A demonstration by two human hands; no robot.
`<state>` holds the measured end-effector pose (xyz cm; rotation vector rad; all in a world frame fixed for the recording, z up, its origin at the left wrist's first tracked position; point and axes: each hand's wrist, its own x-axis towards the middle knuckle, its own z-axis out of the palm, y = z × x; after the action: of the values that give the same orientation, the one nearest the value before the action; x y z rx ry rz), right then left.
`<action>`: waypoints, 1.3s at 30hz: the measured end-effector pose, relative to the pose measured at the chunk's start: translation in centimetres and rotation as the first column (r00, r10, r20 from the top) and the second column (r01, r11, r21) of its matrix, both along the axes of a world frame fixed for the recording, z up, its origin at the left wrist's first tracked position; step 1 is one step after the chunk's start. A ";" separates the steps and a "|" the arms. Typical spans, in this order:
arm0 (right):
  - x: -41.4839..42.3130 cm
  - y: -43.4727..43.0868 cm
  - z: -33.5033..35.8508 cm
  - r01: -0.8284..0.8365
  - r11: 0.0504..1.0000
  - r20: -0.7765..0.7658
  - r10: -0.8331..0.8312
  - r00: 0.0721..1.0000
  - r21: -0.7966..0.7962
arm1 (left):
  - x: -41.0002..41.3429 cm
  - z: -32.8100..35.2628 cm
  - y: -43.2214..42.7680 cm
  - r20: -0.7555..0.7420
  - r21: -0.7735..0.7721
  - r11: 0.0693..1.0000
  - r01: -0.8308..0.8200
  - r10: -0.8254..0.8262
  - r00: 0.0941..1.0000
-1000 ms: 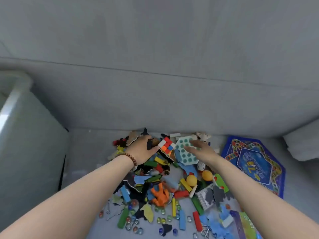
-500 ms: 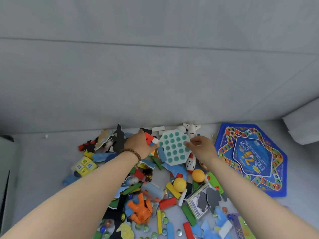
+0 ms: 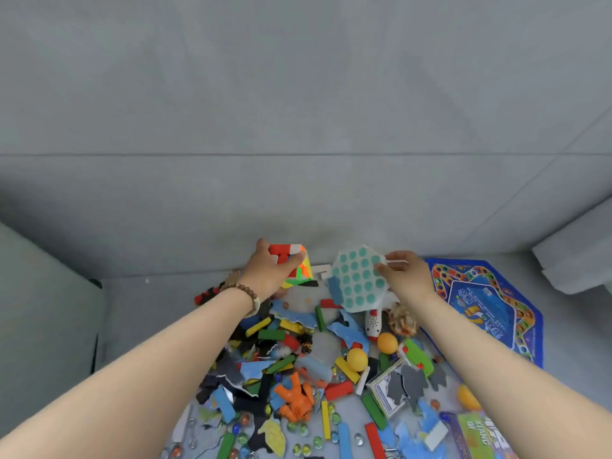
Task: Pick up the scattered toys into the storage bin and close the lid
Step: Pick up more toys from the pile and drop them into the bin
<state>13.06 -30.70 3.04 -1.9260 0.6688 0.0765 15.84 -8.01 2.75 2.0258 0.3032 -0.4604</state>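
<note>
Change since half a second ago: both hands have come up off the toy pile [image 3: 298,359], each with a load.
- The left hand [image 3: 268,276] now grips the puzzle cube [image 3: 299,271], fingers curled over its top. The cube was lying among the toys before.
- The right hand [image 3: 409,276] pinches the hexagonal dot board [image 3: 357,279] at its upper right corner. The board lay flat on the pile before and is now raised.

Judgement: two picks are done and carrying them to the bin is next. Most of the toys are still scattered on the floor [image 3: 139,309], so the task is at an early stage.

A grey box [image 3: 49,326] at the left edge may be the bin, but I cannot tell. No lid is visible.

Orientation:
- Board: the dotted face is turned towards the camera. It is close to a regular hexagon, so its long axis is weak and runs roughly away from the person. The lower edge hangs just above the pile.
- Cube: no long axis. It is held tilted, with the red face uppermost and the green and yellow faces to the right.

The blue game mat [image 3: 486,313] lies flat beside the right forearm.
</note>
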 end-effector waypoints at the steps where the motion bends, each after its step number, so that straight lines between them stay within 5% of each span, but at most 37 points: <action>1: -0.2 -0.1 1.9 0.000 1.000 0.016 0.000 1.000 0.012 | -0.2 1.8 0.6 0.003 0.002 1.000 -0.009 0.009 1.000; 4: -1.3 0.6 7.8 -0.011 0.996 0.085 0.003 0.996 0.090 | -1.8 7.1 2.8 0.010 -0.021 0.998 -0.051 0.052 0.999; 11: -5.1 7.9 20.1 -0.107 0.920 0.140 0.058 0.989 0.378 | -8.7 19.0 10.7 -0.105 -0.348 0.918 -0.192 0.165 0.981; 18: -8.9 25.4 24.9 -0.354 0.789 0.163 0.315 0.935 0.502 | -16.8 24.8 24.9 -0.043 -0.271 0.906 -0.326 0.327 0.944; 25: -12.7 43.4 18.9 -0.517 0.716 -0.018 0.593 0.805 0.468 | -25.6 18.8 40.0 -0.146 -0.158 0.801 -0.578 0.560 0.816; 30: -14.9 50.9 11.7 -0.606 0.658 -0.197 0.733 0.651 0.446 | -28.8 10.6 43.0 -0.251 -0.100 0.719 -0.688 0.651 0.717; 34: -13.9 52.7 7.8 -0.546 0.749 -0.244 0.648 0.722 0.374 | -27.7 6.4 42.3 -0.210 -0.069 0.708 -0.703 0.679 0.704; 39: -11.9 51.0 8.6 -0.580 0.712 -0.203 0.683 0.701 0.395 | -26.7 5.4 42.9 -0.167 -0.004 0.657 -0.754 0.743 0.648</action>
<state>1.15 20.29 11.61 -1.7677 0.1393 0.9261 -10.82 34.90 8.14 1.5967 1.1586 -0.0822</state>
